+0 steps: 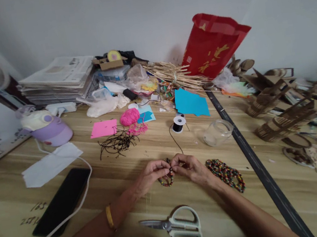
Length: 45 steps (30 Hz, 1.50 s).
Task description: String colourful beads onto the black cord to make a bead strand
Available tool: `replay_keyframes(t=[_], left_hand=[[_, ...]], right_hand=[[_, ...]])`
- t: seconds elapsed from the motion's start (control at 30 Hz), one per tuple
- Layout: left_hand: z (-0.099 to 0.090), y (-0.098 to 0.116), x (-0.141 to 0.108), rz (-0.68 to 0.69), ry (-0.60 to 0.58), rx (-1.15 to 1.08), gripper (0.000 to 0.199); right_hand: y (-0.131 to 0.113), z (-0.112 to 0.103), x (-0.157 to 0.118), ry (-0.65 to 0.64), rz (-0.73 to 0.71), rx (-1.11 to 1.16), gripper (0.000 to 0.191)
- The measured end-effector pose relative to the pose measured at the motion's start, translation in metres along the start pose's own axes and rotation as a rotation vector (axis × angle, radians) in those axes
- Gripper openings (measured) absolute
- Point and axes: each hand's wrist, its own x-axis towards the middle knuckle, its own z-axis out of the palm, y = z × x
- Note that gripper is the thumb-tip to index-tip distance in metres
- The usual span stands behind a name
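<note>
My left hand (155, 171) and my right hand (191, 169) meet over the middle of the table, fingertips pinched close together. Between them hangs a small loop of multicoloured beads, a beaded bracelet (166, 183), its lower part showing under my left fingers. A black cord (176, 141) runs from a white spool (179, 123) down to my right fingers; the exact spot where it meets the bracelet is hidden. Beside my right wrist lies a pile of beaded strands (226, 174). White-handled scissors (183, 224) rest in front of my hands, blades pointing left.
Cut black cords (118, 141) and pink yarn (130, 117) lie beyond my left hand. A glass jar (217, 132) stands right of the spool. A phone (62, 202) and white cable are at left; bamboo models (279, 121) stand at right. A dark strip (252, 159) crosses the table.
</note>
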Motion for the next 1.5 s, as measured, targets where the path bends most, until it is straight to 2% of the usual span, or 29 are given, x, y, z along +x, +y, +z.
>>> replay_keyframes(t=[0.6,1.0,1.3,1.5], left_hand=[[-0.0006,-0.0017,0.0012,-0.018,0.020,-0.017,0.029],[0.0013,0.0024,-0.0011,-0.003,-0.003,0.057,0.030],[0.0013,0.0004,-0.0006,0.001,0.000,0.030,0.029],[0.0021,0.0020,-0.0009,-0.006,-0.005,0.005,0.027]], right_hand=[[0.0043,-0.0013,0.0000,-0.030,0.011,0.097,0.031],[0.0032,-0.0006,-0.0001,-0.038,0.007,0.055,0.030],[0.0000,-0.0017,-0.0013,0.001,-0.140,-0.235,0.012],[-0.0052,-0.0039,-0.0032,-0.039,-0.301,-0.351,0.014]])
